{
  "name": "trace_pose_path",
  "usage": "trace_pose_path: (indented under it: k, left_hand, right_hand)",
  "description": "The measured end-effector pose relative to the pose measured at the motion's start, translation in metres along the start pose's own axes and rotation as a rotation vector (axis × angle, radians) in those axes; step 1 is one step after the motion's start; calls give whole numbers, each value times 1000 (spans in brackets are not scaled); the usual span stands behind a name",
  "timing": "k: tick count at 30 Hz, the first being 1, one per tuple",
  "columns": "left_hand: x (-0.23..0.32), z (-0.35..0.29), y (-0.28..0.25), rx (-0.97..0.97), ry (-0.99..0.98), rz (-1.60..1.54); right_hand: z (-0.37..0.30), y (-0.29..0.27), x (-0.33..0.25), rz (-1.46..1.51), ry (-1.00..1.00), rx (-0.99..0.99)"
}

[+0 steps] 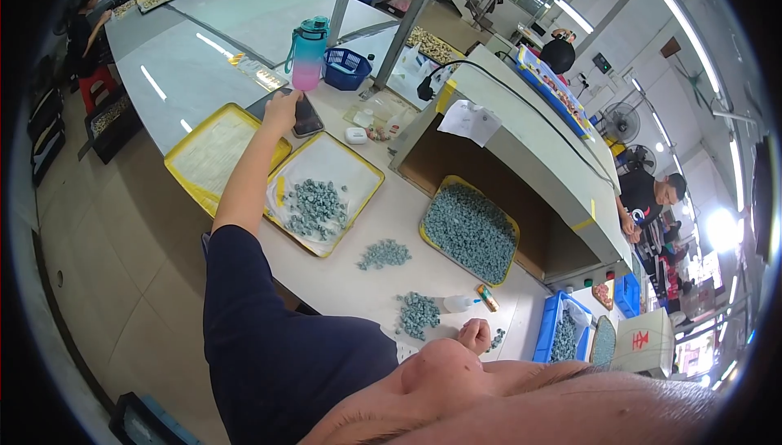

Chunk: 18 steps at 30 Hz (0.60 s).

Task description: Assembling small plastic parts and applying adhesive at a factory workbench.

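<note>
My left hand (283, 113) is stretched far out over the table, beside a dark phone (308, 118) and just below a teal-to-pink water bottle (309, 54). Its fingers look curled; what lies under them is hidden. Near my body, my right hand (474, 336) rests closed on the table, and I cannot make out anything inside it. Small grey-green stone pieces (419, 315) lie heaped beside it, near a small clear squeeze bottle (459, 304) and an orange-and-green tube (488, 298). A second loose pile of stones (384, 254) lies farther out.
A yellow-rimmed tray (371, 190) holds stones on white lining, overlapping another lined tray (191, 152). A full tray of stones (471, 232) stands beneath a shelf (521, 131). A blue basket (346, 69) and white case (356, 135) sit beyond. A blue bin (544, 333) is at right.
</note>
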<state>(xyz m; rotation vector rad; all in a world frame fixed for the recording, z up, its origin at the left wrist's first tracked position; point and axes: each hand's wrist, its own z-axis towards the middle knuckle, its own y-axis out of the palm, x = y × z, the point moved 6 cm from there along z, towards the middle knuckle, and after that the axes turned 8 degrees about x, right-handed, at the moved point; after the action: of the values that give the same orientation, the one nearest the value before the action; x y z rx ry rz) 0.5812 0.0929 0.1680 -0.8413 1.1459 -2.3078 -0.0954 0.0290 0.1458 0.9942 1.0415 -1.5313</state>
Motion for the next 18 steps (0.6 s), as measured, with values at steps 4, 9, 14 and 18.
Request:
trace_pose_path:
  k: [4, 9, 14, 18]
  left_hand:
    - [5, -2, 2, -6, 21, -80]
    - [23, -6, -1, -64, 20, -51]
    - [34, -4, 2, -96, 51, 11]
    - [36, -6, -2, -87, 53, 24]
  right_hand:
    - [5, 1, 3, 11, 18, 0]
    - [12, -1, 5, 20, 29, 1]
    - [18, -4, 7, 33, 17, -12]
    - [19, -4, 3, 48, 40, -24]
